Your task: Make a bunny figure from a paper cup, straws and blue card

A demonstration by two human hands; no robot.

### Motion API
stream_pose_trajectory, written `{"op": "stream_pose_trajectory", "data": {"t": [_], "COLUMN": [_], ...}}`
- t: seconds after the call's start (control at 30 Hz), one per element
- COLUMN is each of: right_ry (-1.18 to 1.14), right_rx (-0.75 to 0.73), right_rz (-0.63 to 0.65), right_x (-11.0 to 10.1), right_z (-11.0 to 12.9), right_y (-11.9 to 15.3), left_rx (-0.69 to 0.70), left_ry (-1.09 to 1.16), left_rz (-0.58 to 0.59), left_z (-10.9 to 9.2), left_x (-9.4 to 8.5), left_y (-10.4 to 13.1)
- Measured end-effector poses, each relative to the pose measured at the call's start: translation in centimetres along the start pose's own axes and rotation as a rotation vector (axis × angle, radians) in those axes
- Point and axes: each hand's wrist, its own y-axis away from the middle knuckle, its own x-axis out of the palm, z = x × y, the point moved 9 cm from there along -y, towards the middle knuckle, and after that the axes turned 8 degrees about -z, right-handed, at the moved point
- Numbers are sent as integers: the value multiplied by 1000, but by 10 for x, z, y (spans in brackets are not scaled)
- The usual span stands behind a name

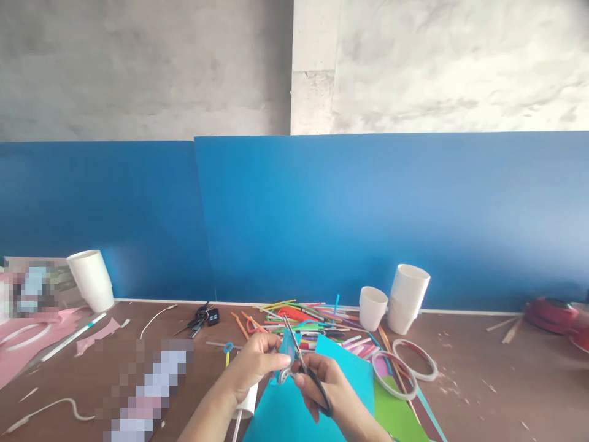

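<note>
My left hand (254, 363) pinches a small piece of blue paper (289, 344) between thumb and fingers. A pale curled bit, too small to make out, shows just under the thumb. My right hand (327, 383) grips black-handled scissors (317, 385), their blades pointing up and away beside the blue piece; whether they touch it I cannot tell. Beneath both hands lies a larger sheet of blue paper (276, 417), with a green sheet (396, 408) at its right. A white paper cup (247, 405) with a straw is partly hidden behind my left forearm.
Several coloured straws (317, 313) are heaped beyond my hands. Paper cups (407, 301) stand back right, another stack (92, 282) back left. Two tape rolls (416, 361) lie at right, keys (202, 318) at left. A blue partition (368, 215) borders the brown table (488, 393).
</note>
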Motion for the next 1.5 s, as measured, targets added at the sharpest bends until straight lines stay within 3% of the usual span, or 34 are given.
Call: {"op": "stream_pose_trajectory", "data": {"t": [0.27, 0.47, 0.63, 0.83, 1.03, 1.2, 1.5], "right_ry": [5, -10, -62, -80, -74, -64, -15], "right_rx": [10, -36, -69, -82, -91, -79, -68], "right_rz": [16, -69, -101, -97, -50, -42, -24], "right_x": [-2, -12, -13, -7, -1, -2, -1], "right_z": [2, 0, -9, -16, -16, -14, -5], "right_y": [0, -1, -5, -8, -5, -4, 0], "left_rx": [-34, -52, -9, 35, 85, 89, 74], "left_ry": [-36, 10, 150, 196, 192, 150, 157], "left_rz": [-36, -247, -412, -360, -424, -335, -290], "left_z": [4, 16, 21, 18, 13, 5, 3], "left_x": [-9, -31, -34, -6, -12, -7, -8], "left_y": [-2, -11, -17, -9, -4, -4, -5]}}
